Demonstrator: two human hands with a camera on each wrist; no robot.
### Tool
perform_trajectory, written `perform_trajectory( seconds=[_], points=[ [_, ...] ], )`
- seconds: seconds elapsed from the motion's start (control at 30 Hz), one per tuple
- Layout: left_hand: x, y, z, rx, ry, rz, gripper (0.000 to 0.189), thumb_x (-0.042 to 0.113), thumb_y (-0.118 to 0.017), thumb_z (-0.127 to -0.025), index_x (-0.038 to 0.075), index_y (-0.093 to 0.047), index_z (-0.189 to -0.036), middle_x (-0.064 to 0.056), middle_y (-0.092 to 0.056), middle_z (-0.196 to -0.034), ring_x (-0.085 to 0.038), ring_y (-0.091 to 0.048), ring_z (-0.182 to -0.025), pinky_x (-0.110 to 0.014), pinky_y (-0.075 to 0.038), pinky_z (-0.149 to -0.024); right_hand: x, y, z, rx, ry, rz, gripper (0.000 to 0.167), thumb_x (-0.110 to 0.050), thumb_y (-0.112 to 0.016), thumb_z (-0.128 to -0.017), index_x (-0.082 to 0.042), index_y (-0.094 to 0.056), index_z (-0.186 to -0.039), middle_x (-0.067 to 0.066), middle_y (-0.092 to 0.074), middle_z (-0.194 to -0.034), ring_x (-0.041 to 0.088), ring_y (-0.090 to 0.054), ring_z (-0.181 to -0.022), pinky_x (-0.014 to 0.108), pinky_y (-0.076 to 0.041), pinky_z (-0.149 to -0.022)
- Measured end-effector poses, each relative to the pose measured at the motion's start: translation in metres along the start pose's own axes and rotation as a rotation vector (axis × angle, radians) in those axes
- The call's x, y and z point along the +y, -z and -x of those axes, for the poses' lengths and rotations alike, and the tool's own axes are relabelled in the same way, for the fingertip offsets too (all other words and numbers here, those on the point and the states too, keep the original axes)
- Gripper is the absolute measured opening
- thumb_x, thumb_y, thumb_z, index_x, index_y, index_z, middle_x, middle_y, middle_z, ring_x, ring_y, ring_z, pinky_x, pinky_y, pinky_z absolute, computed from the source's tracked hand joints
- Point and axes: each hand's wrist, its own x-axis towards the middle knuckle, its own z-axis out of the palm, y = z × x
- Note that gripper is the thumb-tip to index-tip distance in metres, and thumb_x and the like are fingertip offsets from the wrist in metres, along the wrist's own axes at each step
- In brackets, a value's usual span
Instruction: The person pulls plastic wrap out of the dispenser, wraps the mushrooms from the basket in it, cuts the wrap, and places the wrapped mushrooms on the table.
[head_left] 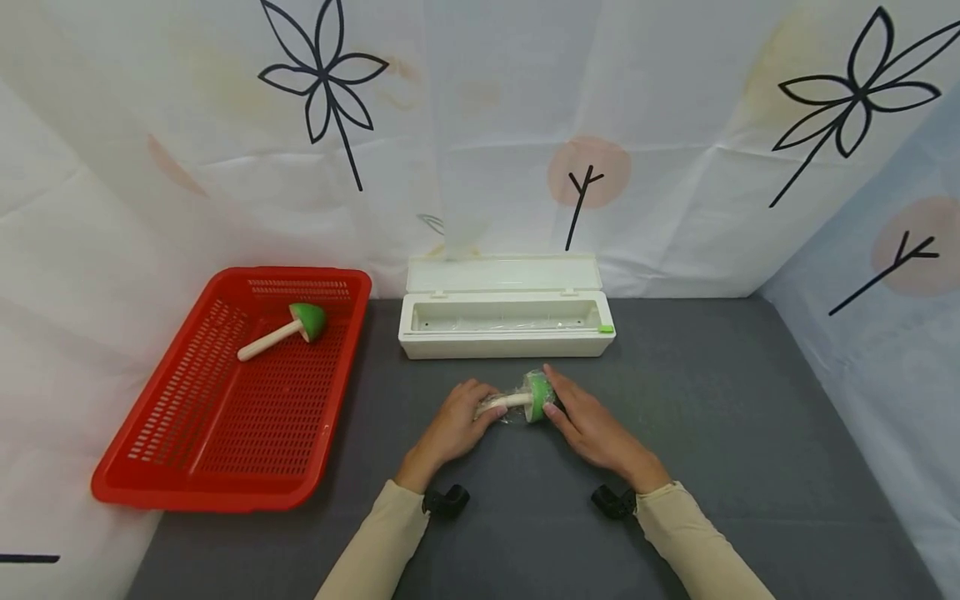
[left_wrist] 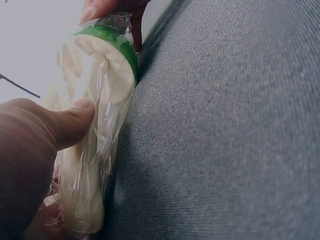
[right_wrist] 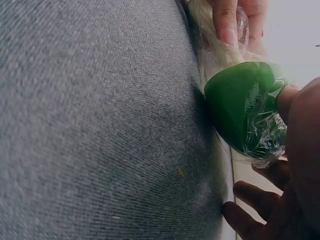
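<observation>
A toy mushroom with a green cap (head_left: 538, 397) and a cream stem (left_wrist: 82, 185) lies on the grey table, wrapped in clear plastic film (right_wrist: 260, 125). My left hand (head_left: 455, 423) holds the stem end, its thumb (left_wrist: 75, 122) lying over the film along the stem. At the cap end, my right hand (head_left: 600, 429) holds the wrapped cap between thumb and fingers. Its other fingers (right_wrist: 257, 197) spread out beside the cap in the right wrist view. Crinkled film bunches over the cap's top.
A white cling film dispenser (head_left: 510, 346) stands behind the hands, lid (head_left: 504, 273) raised, with a green slider (head_left: 606, 329) at its right end. To the left sits a red basket (head_left: 330, 417) holding another green-capped toy mushroom (head_left: 307, 319). Patterned white cloth (head_left: 487, 167) hangs behind.
</observation>
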Motion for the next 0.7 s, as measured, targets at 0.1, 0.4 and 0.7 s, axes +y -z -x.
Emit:
perform_trajectory(
  seconds=[0.1, 0.4, 0.7],
  points=[
    [-0.0016, -0.0006, -0.0006, -0.011, 0.010, 0.001, 0.026, 0.028, -0.068, -0.099, 0.009, -0.071, -0.117, -0.003, -0.063, -0.103, -0.015, -0.049, -0.086, -0.034, -0.041, -0.076, 0.0015, 0.0002, 0.0005, 0.022, -0.005, 0.012, 0.065, -0.032, -0.045, -0.110, -0.010, -0.016, -0.163, 0.019, -0.024, -0.165, 0.040, -0.028, -0.148, 0.057, -0.028, -0.115],
    [-0.0036, -0.0001, -0.0006, -0.011, -0.003, 0.009, 0.026, 0.028, -0.067, -0.099, 0.009, -0.071, -0.117, -0.002, -0.063, -0.101, -0.016, -0.050, -0.086, -0.036, -0.041, -0.077, 0.0036, 0.0011, 0.0032, 0.030, 0.001, 0.027, 0.064, -0.034, -0.047, -0.109, -0.012, -0.020, -0.163, 0.018, -0.026, -0.164, 0.040, -0.031, -0.147, 0.057, -0.030, -0.114],
    [-0.0053, 0.0062, -0.0030, -0.064, -0.022, 0.056, 0.022, 0.023, -0.063, -0.101, 0.008, -0.073, -0.114, -0.002, -0.064, -0.099, -0.018, -0.052, -0.087, -0.039, -0.042, -0.081, 0.0074, 0.0094, 0.0028, 0.091, 0.048, -0.070, 0.063, -0.024, -0.063, -0.102, -0.012, -0.036, -0.158, 0.017, -0.039, -0.158, 0.040, -0.038, -0.143, 0.061, -0.034, -0.110]
  ],
)
